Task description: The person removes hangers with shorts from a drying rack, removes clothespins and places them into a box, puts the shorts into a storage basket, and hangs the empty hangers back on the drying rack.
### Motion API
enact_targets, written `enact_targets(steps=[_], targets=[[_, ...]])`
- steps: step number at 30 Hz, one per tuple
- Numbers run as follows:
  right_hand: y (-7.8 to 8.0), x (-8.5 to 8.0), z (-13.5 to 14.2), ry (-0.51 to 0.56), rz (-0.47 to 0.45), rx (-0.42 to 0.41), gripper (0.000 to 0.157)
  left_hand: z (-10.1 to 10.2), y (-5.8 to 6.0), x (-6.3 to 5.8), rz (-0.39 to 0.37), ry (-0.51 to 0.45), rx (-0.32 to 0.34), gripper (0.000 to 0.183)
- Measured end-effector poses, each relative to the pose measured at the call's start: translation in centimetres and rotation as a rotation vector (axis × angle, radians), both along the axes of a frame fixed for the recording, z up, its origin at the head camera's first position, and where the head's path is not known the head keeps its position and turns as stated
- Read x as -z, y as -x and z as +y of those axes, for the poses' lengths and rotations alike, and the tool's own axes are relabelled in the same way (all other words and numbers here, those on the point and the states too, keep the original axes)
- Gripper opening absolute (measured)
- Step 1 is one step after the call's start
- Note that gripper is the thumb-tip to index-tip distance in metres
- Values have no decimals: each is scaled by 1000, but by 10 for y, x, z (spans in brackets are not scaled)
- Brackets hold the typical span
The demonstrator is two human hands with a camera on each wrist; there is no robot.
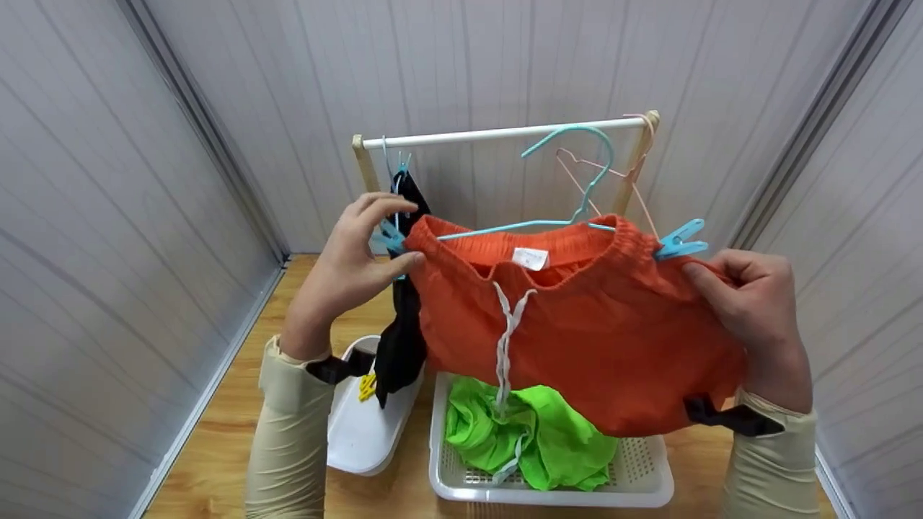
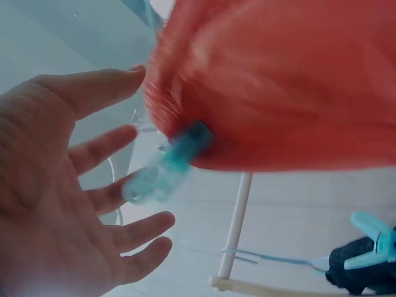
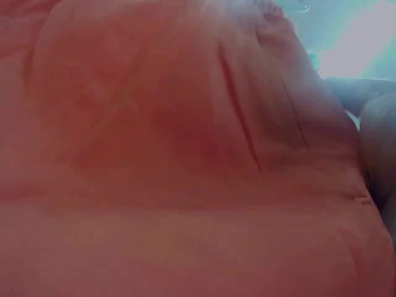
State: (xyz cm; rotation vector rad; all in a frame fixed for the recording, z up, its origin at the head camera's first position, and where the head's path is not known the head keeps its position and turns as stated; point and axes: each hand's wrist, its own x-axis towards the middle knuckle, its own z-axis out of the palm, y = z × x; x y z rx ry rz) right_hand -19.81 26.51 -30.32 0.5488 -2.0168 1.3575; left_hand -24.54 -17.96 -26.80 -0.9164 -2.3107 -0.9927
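Orange shorts [image 1: 591,335]: right hand [image 1: 766,303] pinching them, left hand [image 1: 352,254] gaping wide. I'm fearing a tug freeing the clip [image 1: 676,249] beside my right.

At centre we see matt, creased orange cloth shorts [image 1: 577,346]; at lower centre, a smooth white rectangular plastic basket [image 1: 551,497].
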Motion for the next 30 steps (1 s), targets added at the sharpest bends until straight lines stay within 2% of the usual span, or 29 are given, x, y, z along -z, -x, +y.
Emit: enact_targets(steps=[3,7,9,12,16,21,25,27,30], targets=[[3,6,5,39,43,-108,18,-2,-6,3,-11,51,39,41],[9,16,9,106,92,-236,15,-3,-17,9,-94,77,125,24],[14,21,10,124,105,-261,13,-3,-23,13,-112,82,136,17],[17,30,11,133,117,-263,14,-1,-27,18,-81,85,120,12],[16,36,12,87,132,-196,15,3,-26,24,-10,94,105,12],[3,27,6,-49,123,-56,14,10,-18,34,59,110,95,14],[-8,22,-3,-168,92,54,7,17,-13,47,104,127,78,13],[-11,24,-9,-208,75,93,11,19,-12,54,119,130,72,12],[-14,33,-19,-199,64,108,17,21,-12,66,117,139,57,12]])
